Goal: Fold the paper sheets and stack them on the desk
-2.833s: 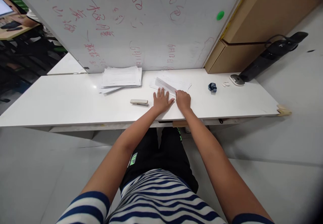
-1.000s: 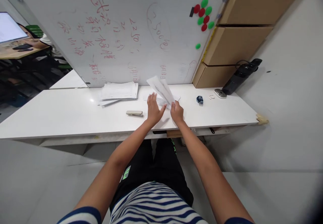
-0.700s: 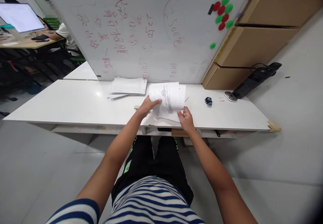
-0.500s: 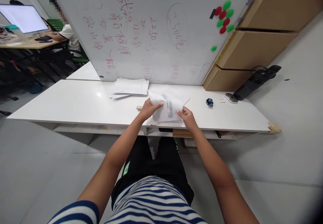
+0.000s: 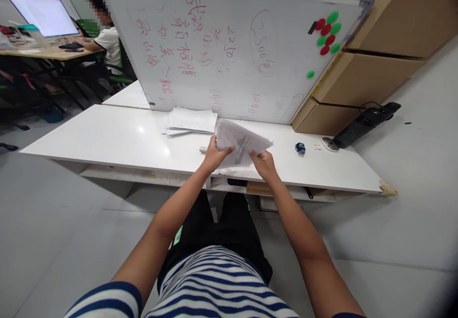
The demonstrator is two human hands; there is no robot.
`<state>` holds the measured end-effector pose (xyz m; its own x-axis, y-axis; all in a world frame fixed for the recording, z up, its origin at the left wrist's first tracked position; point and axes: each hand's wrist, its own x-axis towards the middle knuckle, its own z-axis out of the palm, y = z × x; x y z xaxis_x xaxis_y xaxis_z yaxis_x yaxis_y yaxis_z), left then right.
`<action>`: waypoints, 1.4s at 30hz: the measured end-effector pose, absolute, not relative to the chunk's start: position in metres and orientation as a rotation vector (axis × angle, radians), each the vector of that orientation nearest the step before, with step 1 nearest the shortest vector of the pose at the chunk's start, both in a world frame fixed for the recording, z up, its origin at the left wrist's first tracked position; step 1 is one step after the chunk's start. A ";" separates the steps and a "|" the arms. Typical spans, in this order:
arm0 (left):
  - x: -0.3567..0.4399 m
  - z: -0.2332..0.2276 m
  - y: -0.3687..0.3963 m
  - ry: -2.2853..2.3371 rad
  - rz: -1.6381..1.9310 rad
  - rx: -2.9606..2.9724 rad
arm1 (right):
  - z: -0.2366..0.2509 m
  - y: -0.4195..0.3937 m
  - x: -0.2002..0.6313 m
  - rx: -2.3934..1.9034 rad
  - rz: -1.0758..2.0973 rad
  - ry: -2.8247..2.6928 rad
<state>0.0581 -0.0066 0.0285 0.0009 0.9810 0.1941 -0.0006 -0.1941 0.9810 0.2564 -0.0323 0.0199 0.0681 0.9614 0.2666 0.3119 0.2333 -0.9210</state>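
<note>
1. The left hand [image 5: 214, 158] grips the printed paper [image 5: 245, 139] near its left edge.
2. The right hand [image 5: 263, 163] pinches its lower right part.
3. The printed paper is over the tabletop [image 5: 107, 139], beside the paper stack [image 5: 192, 120].

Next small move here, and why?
Probably turn the paper square to the table. The left hand and right hand both grip it, and its far edge runs aslant to the table's edge. I'd keep clear of the stapler, partly hidden beside the left hand.
</note>
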 end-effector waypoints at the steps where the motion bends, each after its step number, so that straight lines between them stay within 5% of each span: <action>1: 0.058 0.026 -0.007 1.082 1.363 1.320 | 0.020 -0.034 0.254 -1.255 0.778 -1.446; 30: 0.052 0.003 -0.015 1.071 1.054 1.384 | 0.001 -0.035 0.243 -1.221 0.946 -1.358; 37: 0.062 0.013 -0.029 0.969 1.324 1.062 | 0.003 -0.051 0.247 -1.182 0.802 -1.119; 42: 0.082 0.017 -0.044 0.802 1.465 0.886 | 0.009 -0.073 0.226 -1.006 1.220 -1.053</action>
<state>0.0824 -0.0440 0.0174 -0.0258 0.9969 0.0749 -0.4743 -0.0781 0.8769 0.2260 -0.0727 0.0094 0.0480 0.9960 0.0747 -0.2199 0.0835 -0.9719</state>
